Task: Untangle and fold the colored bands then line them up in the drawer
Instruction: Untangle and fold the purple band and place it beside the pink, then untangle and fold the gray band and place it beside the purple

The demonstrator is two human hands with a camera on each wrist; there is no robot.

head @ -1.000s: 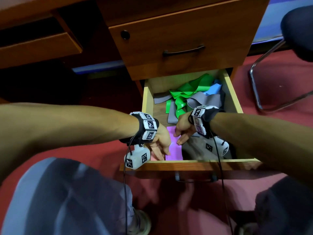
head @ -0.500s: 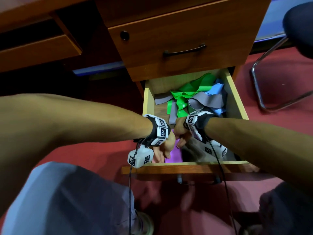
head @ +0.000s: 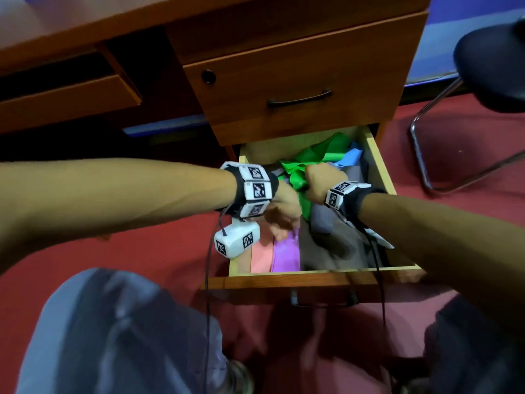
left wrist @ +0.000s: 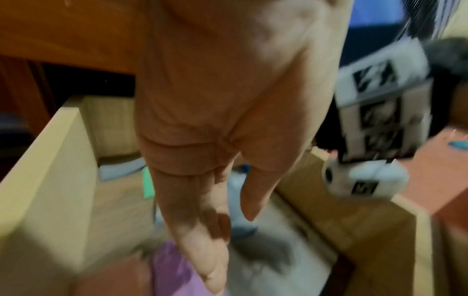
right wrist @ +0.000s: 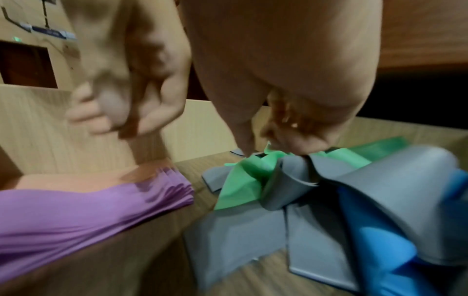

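1. Writing: no readable brand or text. Both wrists carry black-and-white square marker tags (head: 257, 190); the patterns are not legible as words.
2. Drawer (head: 312, 275): pulled open, lower centre of the head view, beneath a closed drawer front with a dark handle (head: 299, 98).
3. Folded bands: pink band (head: 261, 258) and purple band (head: 285, 255) lie flat side by side at the drawer's lower-left corner, long axes running from the front edge toward the back. In the right wrist view the purple stack shows layered fold edges.
4. Tangle: green band (head: 318, 157), grey band (right wrist: 380, 176) and blue band (right wrist: 375, 236) are heaped at the back of the drawer, upper centre of the head view; no single long axis can be told.
5. Right hand (head: 324, 180): grip closed, fingers pinching green and grey material where they overlap, as the right wrist view shows.
6. Left hand (head: 282, 217): over the far end of the purple band, fingers straight and pointing down, holding nothing; contact unclear through blur.
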